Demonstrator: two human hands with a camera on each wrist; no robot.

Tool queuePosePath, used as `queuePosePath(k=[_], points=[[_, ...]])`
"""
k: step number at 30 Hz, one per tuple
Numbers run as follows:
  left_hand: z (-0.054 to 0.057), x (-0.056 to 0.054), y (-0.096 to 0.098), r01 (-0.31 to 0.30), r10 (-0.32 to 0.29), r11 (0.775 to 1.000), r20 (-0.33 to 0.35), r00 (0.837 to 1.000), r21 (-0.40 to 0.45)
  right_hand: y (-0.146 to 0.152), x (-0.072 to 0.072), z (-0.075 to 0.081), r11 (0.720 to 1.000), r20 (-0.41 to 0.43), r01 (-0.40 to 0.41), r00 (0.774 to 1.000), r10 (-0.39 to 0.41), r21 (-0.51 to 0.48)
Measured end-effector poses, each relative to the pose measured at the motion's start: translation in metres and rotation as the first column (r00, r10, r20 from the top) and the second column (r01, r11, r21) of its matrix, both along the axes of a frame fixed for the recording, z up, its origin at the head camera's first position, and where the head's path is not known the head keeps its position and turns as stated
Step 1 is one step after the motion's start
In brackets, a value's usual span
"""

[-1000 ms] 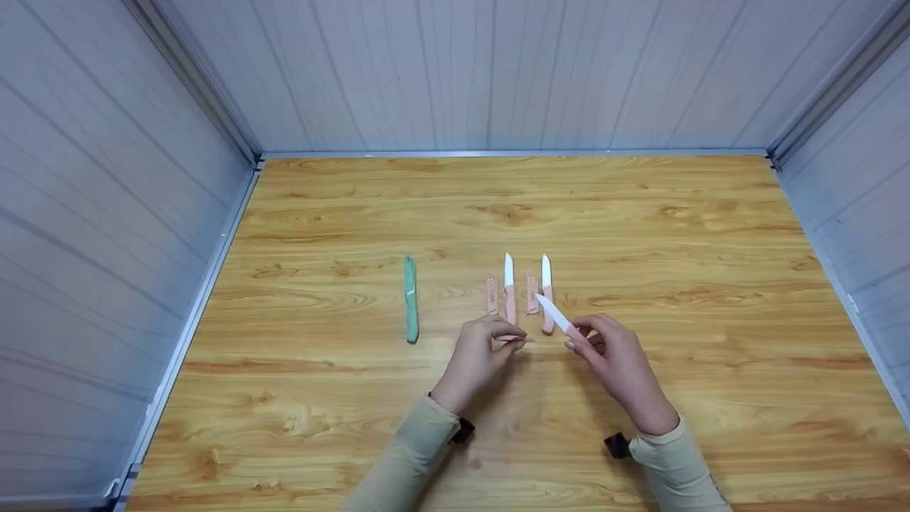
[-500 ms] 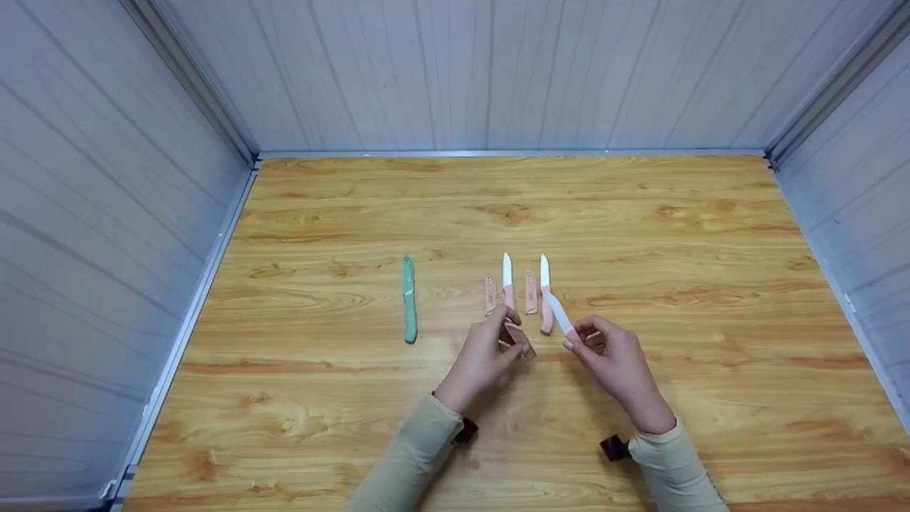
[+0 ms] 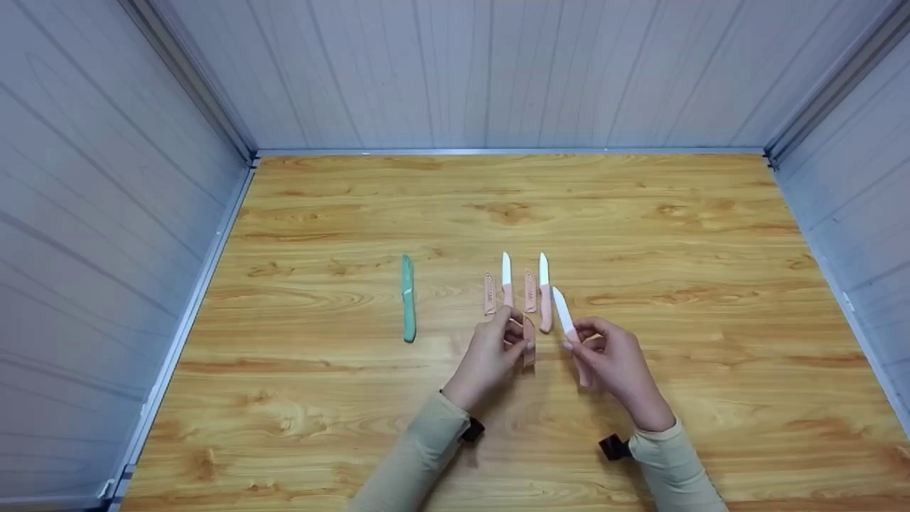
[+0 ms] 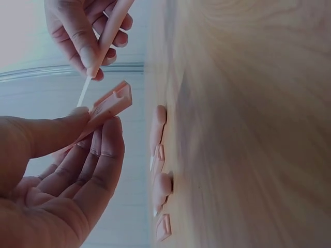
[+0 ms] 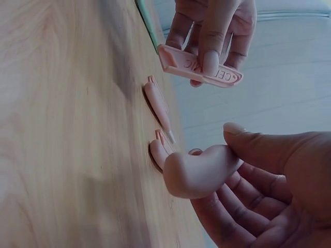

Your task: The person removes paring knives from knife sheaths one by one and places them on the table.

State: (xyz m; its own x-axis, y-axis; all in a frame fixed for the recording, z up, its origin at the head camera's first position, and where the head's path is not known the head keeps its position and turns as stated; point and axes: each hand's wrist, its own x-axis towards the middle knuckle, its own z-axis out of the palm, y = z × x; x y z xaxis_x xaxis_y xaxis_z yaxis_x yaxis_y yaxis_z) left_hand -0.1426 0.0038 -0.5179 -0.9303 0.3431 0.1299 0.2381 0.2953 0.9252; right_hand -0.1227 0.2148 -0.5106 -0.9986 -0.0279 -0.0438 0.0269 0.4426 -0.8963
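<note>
My left hand (image 3: 487, 355) pinches a pink knife sheath (image 3: 529, 345) between thumb and fingers, raised off the table, its hollow end showing in the left wrist view. In my right hand (image 3: 618, 363) is a paring knife (image 3: 561, 309) with a white blade and pink handle, gripped by the handle, blade pointing away and slightly left. The knife and the sheath are apart, side by side. Just beyond the hands lie two more pink-handled knives, a left one (image 3: 506, 270) and a right one (image 3: 545, 309). Beside each rests a pink sheath, the left (image 3: 490, 295) and the right (image 3: 530, 290).
A green knife (image 3: 409, 302) in its matching sheath lies to the left on the wood-grain table (image 3: 320, 235). Pale panel walls (image 3: 455, 78) stand at the back and both sides. A small black device (image 3: 615, 447) sits at the right wrist.
The left hand has turned the sheath from lying crosswise to pointing away, and shifted slightly right. The right hand has swung the knife's tip from leftward to nearly straight away.
</note>
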Motion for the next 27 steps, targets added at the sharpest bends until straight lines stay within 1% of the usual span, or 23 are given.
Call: queuePosePath(k=[3,6,10,14,21,24,27], points=[[-0.001,-0.002,0.003,-0.024,0.024,1.000,-0.010,1.000,0.001,0.001,-0.001,0.002,0.999,0.032,0.021,0.999,-0.020,-0.028],[-0.002,-0.005,0.006,-0.052,0.052,0.999,-0.001,0.999,0.001,0.002,-0.003,0.002,0.997,0.068,0.035,0.997,-0.031,-0.063],[-0.002,-0.010,0.011,-0.066,0.067,0.998,0.021,0.998,-0.009,0.004,-0.005,0.001,0.995,0.097,0.051,0.994,-0.042,-0.090],[-0.003,-0.015,0.017,-0.077,0.079,0.996,0.045,0.996,-0.035,0.009,-0.008,0.001,0.995,0.105,0.061,0.993,-0.053,-0.076],[-0.001,-0.027,0.033,-0.081,0.087,0.994,0.082,0.993,-0.073,0.019,-0.014,0.000,0.996,0.132,0.050,0.990,-0.040,-0.073],[-0.001,-0.032,0.041,-0.091,0.099,0.993,0.118,0.988,-0.071,0.023,-0.017,-0.001,0.998,0.132,0.037,0.991,-0.031,-0.041],[-0.002,-0.037,0.048,-0.120,0.127,0.991,0.139,0.982,-0.057,0.026,-0.019,-0.002,1.000,0.132,0.020,0.991,-0.019,-0.006]])
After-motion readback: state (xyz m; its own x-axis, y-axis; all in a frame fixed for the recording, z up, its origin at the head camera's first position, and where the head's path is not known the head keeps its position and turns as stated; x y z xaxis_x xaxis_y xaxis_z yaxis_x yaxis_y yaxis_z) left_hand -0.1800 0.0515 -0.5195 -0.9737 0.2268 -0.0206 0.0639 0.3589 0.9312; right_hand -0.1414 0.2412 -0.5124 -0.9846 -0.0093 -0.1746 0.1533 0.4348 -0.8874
